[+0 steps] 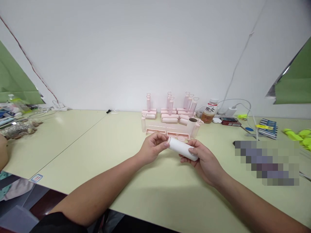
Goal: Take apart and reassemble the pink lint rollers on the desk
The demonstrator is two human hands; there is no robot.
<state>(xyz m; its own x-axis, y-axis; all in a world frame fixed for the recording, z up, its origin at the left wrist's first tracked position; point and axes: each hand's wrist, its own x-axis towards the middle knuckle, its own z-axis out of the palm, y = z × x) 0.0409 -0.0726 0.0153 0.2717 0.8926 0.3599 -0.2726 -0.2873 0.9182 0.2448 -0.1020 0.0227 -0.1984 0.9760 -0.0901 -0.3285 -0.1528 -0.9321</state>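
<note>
A white paper roll (181, 149), which looks like a lint roller refill, is tilted above the table between my hands. My right hand (202, 160) is wrapped round its right end, thumb on top and fingers underneath. At the other end, my left hand (152, 149) pinches the rim with closed thumb and fingertips. Just behind my hands lie two open pink cases (156, 131), with part of them hidden. A pink handle (143, 124) stands to their left and another pink handle (195, 128) to their right. Near the right one, a second white roll (192, 125) stands on end.
Several pink lint rollers (169, 118) stand in rows by the wall. Right of them are a drink bottle (210, 111), a white charger (230, 111) with cables and a striped packet (267, 128). A blurred-out object (267, 163) lies at the right. Another person's arm (3, 152) shows at the left edge.
</note>
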